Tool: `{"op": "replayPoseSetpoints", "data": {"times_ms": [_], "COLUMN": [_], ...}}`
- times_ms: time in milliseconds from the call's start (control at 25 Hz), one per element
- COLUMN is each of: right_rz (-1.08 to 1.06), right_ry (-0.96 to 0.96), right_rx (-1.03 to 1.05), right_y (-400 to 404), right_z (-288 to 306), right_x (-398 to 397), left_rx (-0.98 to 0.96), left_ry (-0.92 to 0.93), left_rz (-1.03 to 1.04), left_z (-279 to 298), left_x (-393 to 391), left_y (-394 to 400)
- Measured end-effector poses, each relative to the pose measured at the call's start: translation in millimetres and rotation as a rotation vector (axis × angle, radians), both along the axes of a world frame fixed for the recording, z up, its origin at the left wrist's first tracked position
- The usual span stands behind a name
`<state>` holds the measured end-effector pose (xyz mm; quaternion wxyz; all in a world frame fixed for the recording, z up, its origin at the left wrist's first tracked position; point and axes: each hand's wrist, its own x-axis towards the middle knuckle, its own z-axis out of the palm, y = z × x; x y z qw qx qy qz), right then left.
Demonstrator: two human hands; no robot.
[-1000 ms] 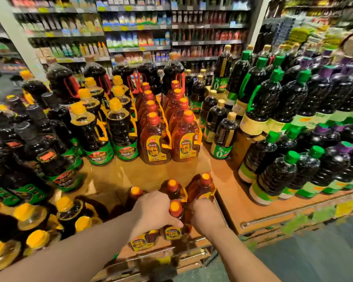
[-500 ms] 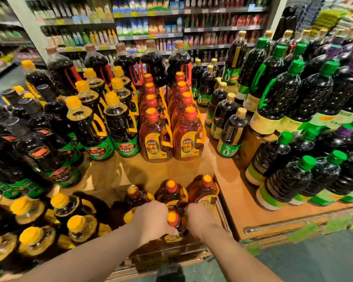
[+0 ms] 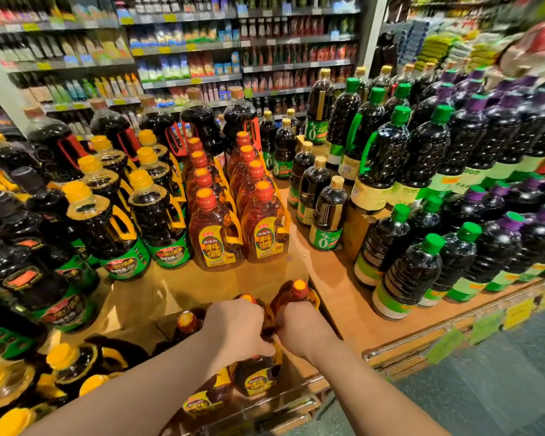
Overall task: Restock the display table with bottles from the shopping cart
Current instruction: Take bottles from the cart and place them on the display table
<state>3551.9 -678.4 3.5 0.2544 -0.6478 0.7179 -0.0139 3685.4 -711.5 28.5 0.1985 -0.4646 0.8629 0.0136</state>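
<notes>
While gripping bottles (image 3: 258,369) — both hands (image 3: 238,330) knuckles-up.

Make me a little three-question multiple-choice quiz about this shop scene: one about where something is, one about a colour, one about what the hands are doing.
1. Where do the two rows of amber bottles with red caps stand?
A. On the floor
B. In the middle of the display table, beyond the hands
C. On the back wall shelf

2. What colour are the caps of the dark bottles stacked at the near right?
A. Green
B. White
C. Blue

3. What are the hands doing?
A. Hanging idle
B. Pointing at a shelf
C. Gripping amber bottles at the table's near edge

Answers:
1 B: they line up on the wooden top between the yellow-capped and gold-capped bottles.
2 A: each shows a green cap.
3 C: left hand and right hand curl round bottles.
</notes>
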Motion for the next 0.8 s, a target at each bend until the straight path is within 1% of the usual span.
{"op": "replayPoseSetpoints", "data": {"times_ms": [120, 200, 360, 440, 560, 640, 720, 800], "right_rz": [-0.074, -0.161, -0.463, -0.566, -0.717, -0.847, -0.986, -1.109], "right_ry": [0.019, 0.035, 0.070, 0.100, 0.162, 0.168, 0.178, 0.230], "right_rx": [-0.113, -0.195, -0.268, -0.296, -0.309, -0.319, -0.333, -0.323], "right_y": [11, 30, 79, 109, 168, 212, 259, 308], "right_z": [28, 48, 65, 62, 57, 57, 61, 61], "right_x": [-8, -9, 6, 18, 39, 51, 63, 74], "left_rx": [-0.028, -0.043, -0.023, 0.006, 0.061, 0.083, 0.086, 0.111], "left_ry": [0.115, 0.182, 0.208, 0.196, 0.191, 0.188, 0.216, 0.266], "left_rz": [-0.117, -0.207, -0.395, -0.503, -0.724, -0.878, -1.025, -1.151], "left_z": [27, 43, 61, 62, 62, 63, 65, 69], "left_x": [-17, -24, -28, -26, -26, -30, -35, -39], "left_y": [1, 5, 24, 39, 78, 114, 156, 201]}}
